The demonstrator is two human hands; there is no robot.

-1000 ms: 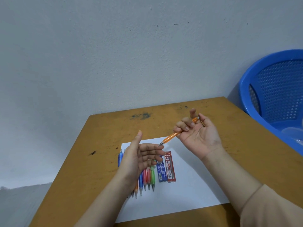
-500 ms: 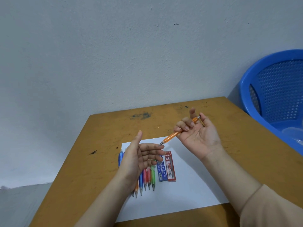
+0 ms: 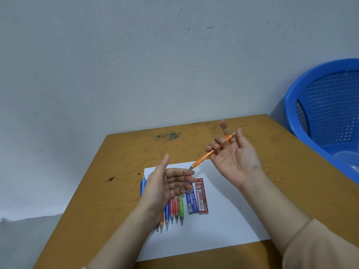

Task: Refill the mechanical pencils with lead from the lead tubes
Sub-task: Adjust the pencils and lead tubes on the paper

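Note:
My right hand [image 3: 236,158] holds an orange mechanical pencil [image 3: 206,159] in its curled fingers, tilted with the tip pointing down-left. The tip touches the fingertips of my left hand [image 3: 165,184], which is held palm up with relaxed fingers and holds nothing. Below my left hand, several coloured mechanical pencils [image 3: 175,209] lie in a row on a white sheet of paper [image 3: 223,226], partly hidden by the hand. A blue lead tube [image 3: 191,200] and a red lead tube [image 3: 202,197] lie side by side next to them.
The paper lies on a brown wooden table [image 3: 124,156] against a pale wall. A blue plastic basket [image 3: 326,109] stands off the table's right side.
Nothing has visibly changed; both hands and the orange pencil stay almost still.

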